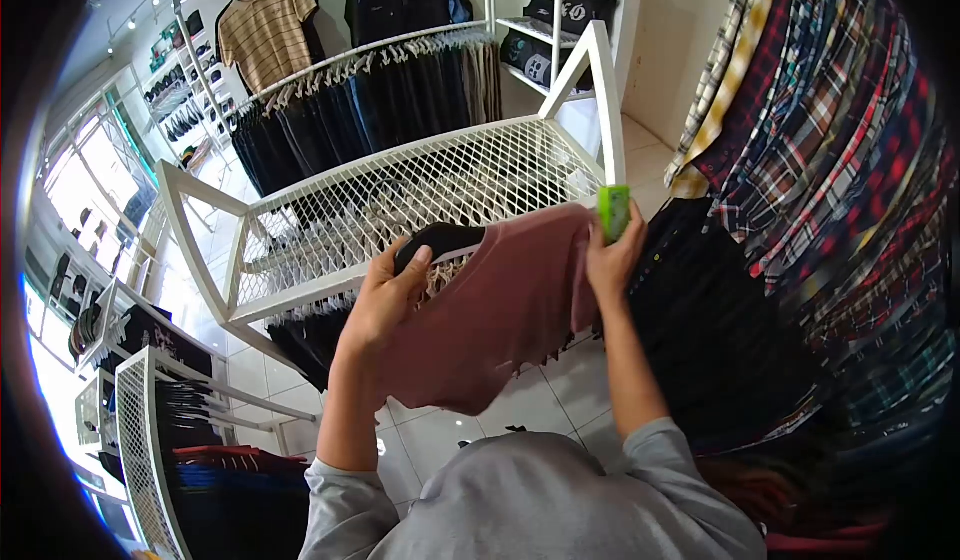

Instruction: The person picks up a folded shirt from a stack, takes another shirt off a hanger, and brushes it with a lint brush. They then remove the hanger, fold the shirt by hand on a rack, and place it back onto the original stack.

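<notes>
A dusty-pink T-shirt (500, 310) hangs in front of me, stretched between my two hands. My left hand (385, 295) is closed around one end of a black hanger (445, 243), which shows at the shirt's neckline. The rest of the hanger is hidden inside the shirt. At the other shoulder, my right hand (614, 258) grips a small bright green object (613, 212) with a darker face, its kind unclear. The fingers of that hand are right beside the shirt's sleeve.
A white mesh-topped rack (400, 185) stands ahead, clothes hanging under it. Plaid shirts (800, 150) and dark garments (700, 330) crowd my right side. Behind is a long rail of dark trousers (370, 105). Another white mesh rack (150, 440) is at lower left, on the tiled floor (530, 405).
</notes>
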Motion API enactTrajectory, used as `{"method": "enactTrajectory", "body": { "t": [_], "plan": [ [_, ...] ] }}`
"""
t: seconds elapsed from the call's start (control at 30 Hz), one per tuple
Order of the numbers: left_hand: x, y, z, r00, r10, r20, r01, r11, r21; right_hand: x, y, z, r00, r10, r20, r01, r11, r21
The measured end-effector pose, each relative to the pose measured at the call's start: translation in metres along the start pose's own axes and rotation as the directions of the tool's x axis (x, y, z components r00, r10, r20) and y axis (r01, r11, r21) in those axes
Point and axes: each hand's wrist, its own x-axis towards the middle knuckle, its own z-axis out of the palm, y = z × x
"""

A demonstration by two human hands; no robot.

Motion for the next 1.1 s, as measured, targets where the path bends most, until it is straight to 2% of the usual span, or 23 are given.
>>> {"method": "enactTrajectory", "body": {
  "t": [0.07, 0.13, 0.2, 0.23, 0.33, 0.4, 0.43, 0.47, 0.53, 0.57, 0.6, 0.67, 0.7, 0.8, 0.83, 0.87, 0.9, 0.93, 0.97, 1.0, 1.03, 1.07, 1.1],
  "plan": [
    [0.003, -0.01, -0.022, 0.996, 0.011, 0.083, -0.013, 1.0, 0.027, -0.003, 0.022, -0.002, 0.997, 0.069, -0.02, -0.07, 0.996, -0.05],
    [0.0, -0.014, -0.026, 0.999, 0.025, 0.047, -0.026, 0.999, 0.031, -0.006, 0.001, -0.011, 0.999, 0.02, -0.032, -0.02, 1.0, 0.002],
    [-0.002, -0.019, -0.027, 1.0, 0.025, 0.013, -0.026, 0.999, 0.041, -0.012, -0.013, -0.012, 0.996, -0.033, 0.077, 0.024, 0.993, 0.119],
    [-0.002, -0.022, -0.026, 1.0, 0.01, -0.009, -0.01, 1.0, 0.02, -0.008, -0.019, -0.007, 0.994, -0.043, 0.098, 0.033, 0.993, 0.111],
    [-0.005, -0.03, -0.026, 1.0, 0.012, -0.001, -0.012, 1.0, -0.014, 0.013, 0.005, 0.033, 0.983, -0.001, 0.186, -0.006, 0.999, 0.037],
    [0.0, -0.043, -0.026, 0.994, 0.085, 0.068, -0.092, 0.991, 0.099, 0.026, 0.04, 0.067, 0.947, 0.055, 0.318, -0.045, 0.998, -0.038],
    [-0.005, -0.04, -0.022, 0.992, 0.078, 0.094, -0.087, 0.992, 0.094, 0.032, 0.055, 0.084, 0.933, 0.041, 0.357, -0.004, 0.995, -0.104],
    [-0.005, -0.042, -0.019, 0.99, 0.094, 0.101, -0.112, 0.974, 0.195, 0.038, 0.069, 0.099, 0.918, 0.049, 0.394, 0.002, 0.992, -0.128],
    [-0.013, -0.043, -0.011, 0.987, 0.112, 0.117, -0.133, 0.973, 0.19, 0.045, 0.085, 0.125, 0.9, 0.042, 0.434, 0.063, 0.972, -0.224],
    [-0.017, -0.05, -0.002, 0.99, 0.144, 0.0, -0.141, 0.969, 0.204, 0.048, 0.091, 0.133, 0.895, 0.026, 0.445, 0.076, 0.975, -0.209],
    [-0.019, -0.05, -0.001, 0.99, 0.142, -0.025, -0.134, 0.971, 0.198, 0.05, 0.091, 0.138, 0.877, 0.037, 0.479, 0.081, 0.972, -0.223],
    [-0.027, -0.046, 0.0, 0.988, 0.092, 0.128, -0.123, 0.958, 0.258, 0.055, 0.094, 0.144, 0.804, 0.113, 0.584, 0.066, 0.959, -0.276],
    [-0.033, -0.039, 0.002, 0.987, 0.104, 0.125, -0.142, 0.924, 0.354, 0.055, 0.097, 0.146, 0.79, 0.111, 0.603, 0.074, 0.959, -0.273],
    [-0.045, -0.036, 0.014, 0.988, 0.12, 0.097, -0.147, 0.922, 0.358, 0.06, 0.101, 0.141, 0.734, 0.105, 0.671, 0.117, 0.954, -0.277],
    [-0.05, -0.04, 0.022, 0.993, 0.117, 0.012, -0.113, 0.93, 0.348, 0.056, 0.089, 0.13, 0.824, -0.04, 0.565, 0.249, 0.921, -0.298],
    [-0.051, -0.035, 0.024, 0.992, 0.122, -0.017, -0.108, 0.928, 0.358, 0.051, 0.075, 0.115, 0.874, -0.2, 0.443, 0.367, 0.869, -0.332],
    [-0.056, -0.033, 0.027, 0.996, 0.087, 0.0, -0.081, 0.93, 0.358, 0.046, 0.06, 0.098, 0.863, -0.206, 0.461, 0.373, 0.876, -0.306],
    [-0.06, -0.033, 0.03, 0.999, 0.051, 0.014, -0.053, 0.935, 0.351, 0.044, 0.044, 0.079, 0.808, -0.273, 0.523, 0.298, 0.954, 0.038],
    [-0.063, -0.034, 0.033, 0.996, 0.082, -0.019, -0.067, 0.911, 0.407, 0.044, 0.028, 0.058, 0.752, -0.358, 0.553, 0.165, 0.915, 0.368],
    [-0.065, -0.033, 0.035, 0.996, 0.077, -0.052, -0.05, 0.914, 0.402, 0.038, 0.011, 0.034, 0.543, -0.313, 0.779, -0.16, 0.872, 0.462],
    [-0.07, -0.032, 0.036, 0.991, 0.109, -0.073, -0.064, 0.888, 0.455, 0.031, -0.006, 0.008, 0.366, -0.419, 0.831, -0.362, 0.758, 0.542],
    [-0.077, -0.032, 0.036, 0.986, 0.139, -0.091, -0.074, 0.855, 0.513, 0.024, -0.003, 0.0, 0.193, -0.634, 0.749, -0.23, 0.713, 0.663],
    [-0.083, -0.032, 0.035, 0.976, 0.166, -0.144, -0.061, 0.834, 0.549, 0.019, -0.018, -0.018, 0.03, -0.591, 0.806, -0.266, 0.773, 0.577]
  ]
}}
